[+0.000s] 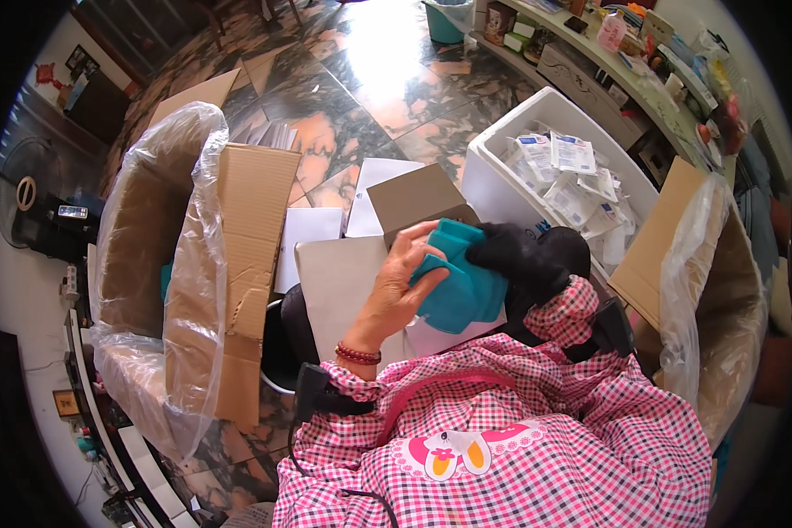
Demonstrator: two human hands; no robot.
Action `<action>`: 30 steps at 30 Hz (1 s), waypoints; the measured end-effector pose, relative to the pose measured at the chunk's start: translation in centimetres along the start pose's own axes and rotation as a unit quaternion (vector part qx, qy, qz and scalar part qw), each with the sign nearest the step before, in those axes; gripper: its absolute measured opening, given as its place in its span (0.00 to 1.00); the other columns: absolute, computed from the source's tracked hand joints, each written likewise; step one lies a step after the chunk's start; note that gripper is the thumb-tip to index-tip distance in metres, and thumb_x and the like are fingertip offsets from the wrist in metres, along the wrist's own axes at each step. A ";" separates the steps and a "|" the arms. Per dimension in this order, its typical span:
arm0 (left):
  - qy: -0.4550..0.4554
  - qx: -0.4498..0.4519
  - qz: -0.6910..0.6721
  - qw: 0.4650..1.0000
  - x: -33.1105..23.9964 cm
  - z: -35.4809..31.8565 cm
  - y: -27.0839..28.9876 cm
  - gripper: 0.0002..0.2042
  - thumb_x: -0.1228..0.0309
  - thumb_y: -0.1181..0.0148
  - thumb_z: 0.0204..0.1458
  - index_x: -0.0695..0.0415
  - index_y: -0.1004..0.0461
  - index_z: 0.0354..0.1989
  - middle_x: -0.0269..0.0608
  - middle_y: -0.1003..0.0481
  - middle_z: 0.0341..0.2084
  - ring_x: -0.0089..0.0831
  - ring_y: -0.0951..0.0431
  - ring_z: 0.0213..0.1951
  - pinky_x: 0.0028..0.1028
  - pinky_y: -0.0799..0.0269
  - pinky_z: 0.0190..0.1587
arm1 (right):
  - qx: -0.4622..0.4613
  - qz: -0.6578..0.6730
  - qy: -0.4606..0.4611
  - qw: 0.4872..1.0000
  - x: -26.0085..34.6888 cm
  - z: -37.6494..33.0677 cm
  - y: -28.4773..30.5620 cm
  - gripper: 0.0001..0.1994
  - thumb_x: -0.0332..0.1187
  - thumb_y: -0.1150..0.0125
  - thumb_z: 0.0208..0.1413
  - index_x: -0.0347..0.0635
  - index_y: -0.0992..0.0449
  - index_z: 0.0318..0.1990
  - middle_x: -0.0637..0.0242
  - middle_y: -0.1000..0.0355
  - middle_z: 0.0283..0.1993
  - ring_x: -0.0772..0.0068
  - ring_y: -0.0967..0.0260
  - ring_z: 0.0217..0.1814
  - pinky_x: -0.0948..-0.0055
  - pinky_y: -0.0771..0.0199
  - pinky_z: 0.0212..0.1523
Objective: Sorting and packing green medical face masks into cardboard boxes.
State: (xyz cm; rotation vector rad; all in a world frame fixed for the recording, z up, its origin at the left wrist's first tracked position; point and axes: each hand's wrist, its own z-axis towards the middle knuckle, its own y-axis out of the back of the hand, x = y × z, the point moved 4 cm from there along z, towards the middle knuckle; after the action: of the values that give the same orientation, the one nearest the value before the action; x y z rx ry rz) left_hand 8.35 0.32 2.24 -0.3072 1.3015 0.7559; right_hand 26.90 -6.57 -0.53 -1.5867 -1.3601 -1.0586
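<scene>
A teal, soft-looking folded piece [466, 295] is held above my lap, its layers partly spread at the top. My bare left hand [398, 280], with a red bead bracelet at the wrist, grips its left side between thumb and fingers. On its right side, my right hand [524, 260] in a black glove closes over the upper edge. The glove's dark fabric hides most of those fingers. Beneath and beside the piece lie a pale board [339, 286] and a brown carton [418, 201].
At left stands an open cardboard box [251, 202] lined with clear plastic; a similar lined box [664, 238] is at right. A white foam box [482, 189] ahead holds several small white packets [572, 158]. A cluttered shelf [590, 48] runs along the far right.
</scene>
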 end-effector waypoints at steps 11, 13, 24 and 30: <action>0.047 -0.143 -0.028 0.988 1.5 -0.3 0.0 0.28 0.71 0.32 0.52 0.55 0.34 0.62 0.43 0.24 0.45 0.32 0.23 0.46 0.29 0.26 0.50 | -0.077 -0.219 0.109 0.967 2.0 -2.7 -5.4 0.35 0.45 0.30 0.52 0.39 0.35 0.64 0.52 0.29 0.58 0.60 0.27 0.58 0.67 0.27 0.54; 0.075 -0.163 -0.023 0.983 2.9 -0.5 0.0 0.27 0.70 0.31 0.52 0.55 0.32 0.60 0.41 0.23 0.42 0.30 0.22 0.42 0.27 0.25 0.47 | -0.067 -0.201 0.136 0.968 0.9 -2.6 -6.5 0.35 0.46 0.28 0.49 0.39 0.33 0.62 0.51 0.26 0.55 0.59 0.25 0.54 0.67 0.25 0.53; 0.052 -0.236 0.014 0.970 3.5 -1.0 -0.5 0.11 0.67 0.38 0.59 0.59 0.26 0.45 0.36 0.25 0.33 0.23 0.26 0.33 0.24 0.29 0.38 | -0.095 -0.087 0.096 0.987 -1.6 -0.6 -5.2 0.20 0.37 0.31 0.53 0.36 0.23 0.52 0.59 0.21 0.43 0.70 0.23 0.45 0.69 0.25 0.50; 0.107 -0.265 -0.027 0.958 4.7 -1.6 -1.0 0.06 0.71 0.42 0.60 0.60 0.27 0.42 0.36 0.25 0.32 0.25 0.26 0.36 0.26 0.29 0.42 | -0.043 0.106 -0.029 0.993 -3.1 0.1 -3.8 0.25 0.36 0.27 0.48 0.36 0.24 0.54 0.59 0.22 0.48 0.68 0.25 0.51 0.70 0.26 0.53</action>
State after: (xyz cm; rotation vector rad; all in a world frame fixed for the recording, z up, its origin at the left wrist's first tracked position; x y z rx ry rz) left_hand 8.12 0.11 -2.83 -0.8721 1.2667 1.0430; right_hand 22.91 -7.06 -3.33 -1.7943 -1.1663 -0.9592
